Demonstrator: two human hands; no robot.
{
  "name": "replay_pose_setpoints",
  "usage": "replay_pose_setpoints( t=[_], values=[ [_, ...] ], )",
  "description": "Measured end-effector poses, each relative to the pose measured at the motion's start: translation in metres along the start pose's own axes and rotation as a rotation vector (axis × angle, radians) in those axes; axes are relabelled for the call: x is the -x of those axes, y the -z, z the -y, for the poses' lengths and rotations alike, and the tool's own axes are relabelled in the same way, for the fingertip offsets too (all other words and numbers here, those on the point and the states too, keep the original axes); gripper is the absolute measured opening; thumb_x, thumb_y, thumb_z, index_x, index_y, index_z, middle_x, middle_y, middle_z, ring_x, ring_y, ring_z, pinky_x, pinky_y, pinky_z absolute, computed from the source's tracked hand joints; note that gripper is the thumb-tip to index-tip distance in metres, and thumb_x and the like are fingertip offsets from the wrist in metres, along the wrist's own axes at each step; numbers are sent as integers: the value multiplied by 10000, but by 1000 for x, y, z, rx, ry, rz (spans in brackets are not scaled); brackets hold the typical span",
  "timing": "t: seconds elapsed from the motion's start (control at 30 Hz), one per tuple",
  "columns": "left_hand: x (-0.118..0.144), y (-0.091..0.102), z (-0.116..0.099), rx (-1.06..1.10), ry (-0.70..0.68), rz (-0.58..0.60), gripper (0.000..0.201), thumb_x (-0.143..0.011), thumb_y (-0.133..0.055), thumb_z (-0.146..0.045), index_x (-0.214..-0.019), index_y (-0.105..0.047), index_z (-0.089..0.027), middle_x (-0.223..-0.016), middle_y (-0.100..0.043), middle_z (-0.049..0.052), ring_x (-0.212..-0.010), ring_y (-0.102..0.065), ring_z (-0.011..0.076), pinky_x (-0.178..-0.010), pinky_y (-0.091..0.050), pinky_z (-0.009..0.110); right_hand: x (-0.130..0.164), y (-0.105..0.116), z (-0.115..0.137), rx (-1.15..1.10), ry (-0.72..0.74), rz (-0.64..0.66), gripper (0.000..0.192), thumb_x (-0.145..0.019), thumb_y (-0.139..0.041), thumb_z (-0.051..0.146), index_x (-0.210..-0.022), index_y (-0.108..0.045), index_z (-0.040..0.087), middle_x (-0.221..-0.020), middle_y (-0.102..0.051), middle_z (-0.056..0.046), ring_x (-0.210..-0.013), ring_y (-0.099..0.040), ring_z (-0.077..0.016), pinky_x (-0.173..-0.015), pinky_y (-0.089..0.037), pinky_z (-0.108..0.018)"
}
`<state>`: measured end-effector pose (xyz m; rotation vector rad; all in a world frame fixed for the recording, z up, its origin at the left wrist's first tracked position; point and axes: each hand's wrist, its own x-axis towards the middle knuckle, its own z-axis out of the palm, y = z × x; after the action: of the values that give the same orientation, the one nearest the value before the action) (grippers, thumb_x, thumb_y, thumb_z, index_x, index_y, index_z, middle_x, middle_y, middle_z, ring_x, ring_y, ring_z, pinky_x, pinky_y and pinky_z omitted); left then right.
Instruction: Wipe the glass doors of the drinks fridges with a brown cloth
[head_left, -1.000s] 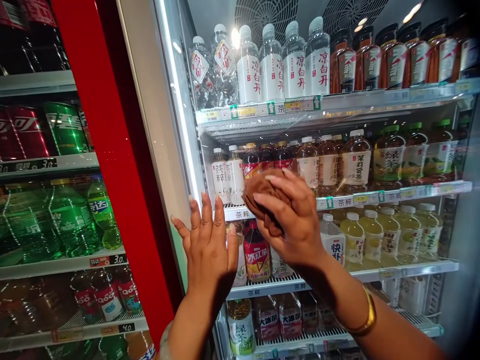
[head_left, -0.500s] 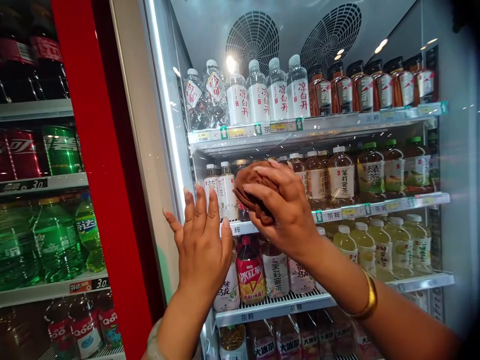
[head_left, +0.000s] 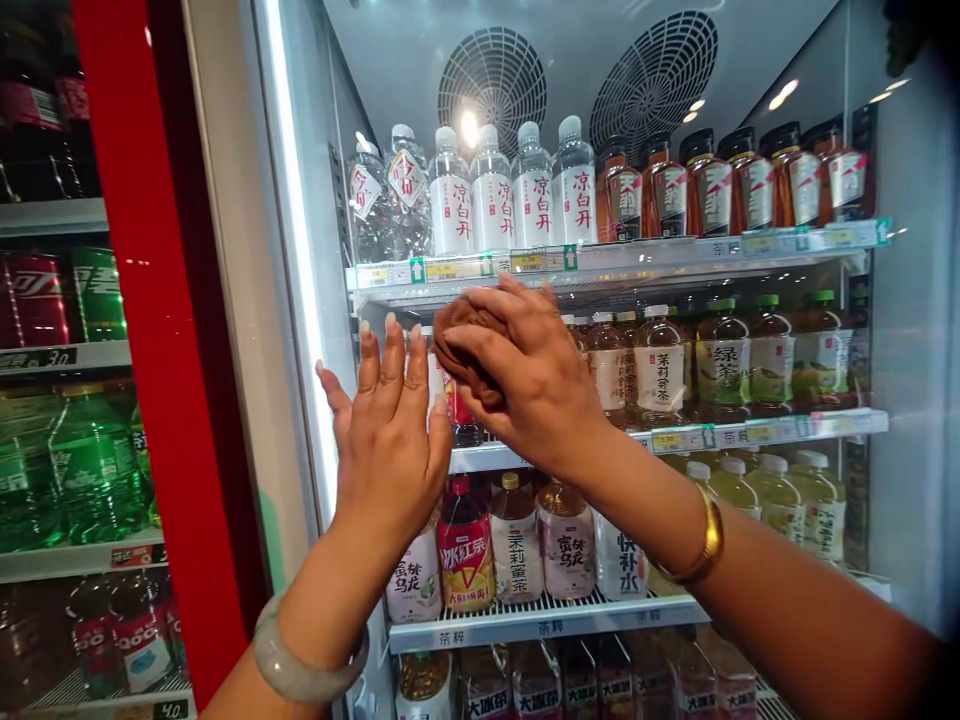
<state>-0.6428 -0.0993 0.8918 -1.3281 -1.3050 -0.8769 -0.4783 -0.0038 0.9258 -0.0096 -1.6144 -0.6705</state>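
The right hand [head_left: 536,385] clenches a crumpled brown cloth [head_left: 459,340] against the fridge's glass door [head_left: 787,480]; the left hand [head_left: 390,440] rests flat, fingers spread.

Water bottles [head_left: 534,200] read 凉白开 — price tag [head_left: 46,357] reads 3.0.

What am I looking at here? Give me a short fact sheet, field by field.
place: drinks cooler with a glass door, beside a red-framed cooler
left hand: open, palm flat against the glass
right hand: pressing a bunched brown cloth to the glass
wrists: pale bangle on the left, gold bangle on the right
top shelf: water bottles with white labels, dark tea bottles
lower shelves: tea bottles in rows
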Motion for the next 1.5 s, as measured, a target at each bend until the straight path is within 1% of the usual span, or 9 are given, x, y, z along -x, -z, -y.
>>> replay_pose_setpoints(
  t=[0.17, 0.37, 0.53, 0.73, 0.87, 1.07, 1.27, 1.37, 1.5],
  values=[
    [-6, -6, -13, 7, -5, 4, 698, -1058, -432, -265, -1700, -160, -235, -1764, -168, 126, -1656, -61, 299, -1318, 76, 632, 17, 15, -3, 87, 144, 94, 317, -1003, -604, 307, -1306, -646, 224, -1523, -603, -74, -1501, -470, -297, -1293, -368, -530],
    [-14, -16, -42, 13, -44, -1, 702, -1054, -441, -266, -1698, -170, -203, -1768, -159, 128, -1659, -49, 271, -1331, 103, 567, 17, 34, -50, 140, 183, -60, 255, -1022, -574, 351, -1232, -649, 227, -1456, -640, -105, -1512, -463, -306, -1299, -301, -639],
    [-34, -22, -53, 36, 24, -19, 683, -1047, -436, -282, -1687, -223, -172, -1762, -179, 137, -1658, -62, 284, -1325, 127, 568, -6, 22, -59, 122, 216, -16, 258, -1046, -546, 357, -1241, -646, 222, -1439, -644, -68, -1476, -483, -276, -1281, -365, -527],
    [-22, -23, -56, 16, 13, -9, 662, -1057, -421, -301, -1678, -249, -148, -1748, -211, 171, -1658, -58, 286, -1316, 129, 589, 23, 47, -75, 156, 415, -6, 230, -1005, -623, 293, -1222, -663, 229, -1355, -699, -23, -1373, -544, -249, -1198, -455, -476],
    [-35, -24, -67, 10, 31, 19, 672, -1052, -425, -312, -1677, -247, -142, -1751, -192, 167, -1659, -45, 283, -1314, 136, 590, 3, 51, -94, 159, 334, 3, 212, -1028, -577, 308, -1211, -652, 231, -1364, -670, -59, -1366, -518, -254, -1169, -446, -486],
    [-55, -24, -80, 45, 54, -12, 689, -1032, -419, -299, -1681, -239, -159, -1756, -179, 150, -1659, -57, 287, -1317, 136, 590, -12, 37, -85, 142, 306, 4, 217, -1060, -516, 302, -1205, -653, 217, -1352, -657, -59, -1379, -475, -242, -1216, -377, -470],
    [-50, -26, -90, 57, -2, 16, 684, -1053, -394, -312, -1698, -182, -227, -1761, -170, 115, -1657, -74, 283, -1322, 111, 603, 16, 78, -117, 231, 494, 71, 193, -1036, -561, 340, -1197, -646, 274, -1330, -676, -14, -1341, -521, -227, -1121, -441, -436],
    [-65, -30, -95, 85, -4, 0, 704, -1042, -418, -321, -1699, -174, -255, -1766, -158, 87, -1659, -61, 275, -1321, 114, 602, -4, 83, -130, 285, 424, 106, 210, -1055, -509, 336, -1219, -628, 280, -1345, -672, -27, -1324, -531, -240, -1056, -444, -445],
    [-83, -34, -100, 89, 32, -8, 715, -1015, -438, -309, -1691, -221, -222, -1766, -160, 94, -1659, -58, 288, -1316, 132, 591, -26, 69, -119, 309, 269, 110, 245, -1073, -449, 328, -1244, -617, 278, -1378, -655, -42, -1336, -510, -256, -1067, -402, -462]
  ],
)
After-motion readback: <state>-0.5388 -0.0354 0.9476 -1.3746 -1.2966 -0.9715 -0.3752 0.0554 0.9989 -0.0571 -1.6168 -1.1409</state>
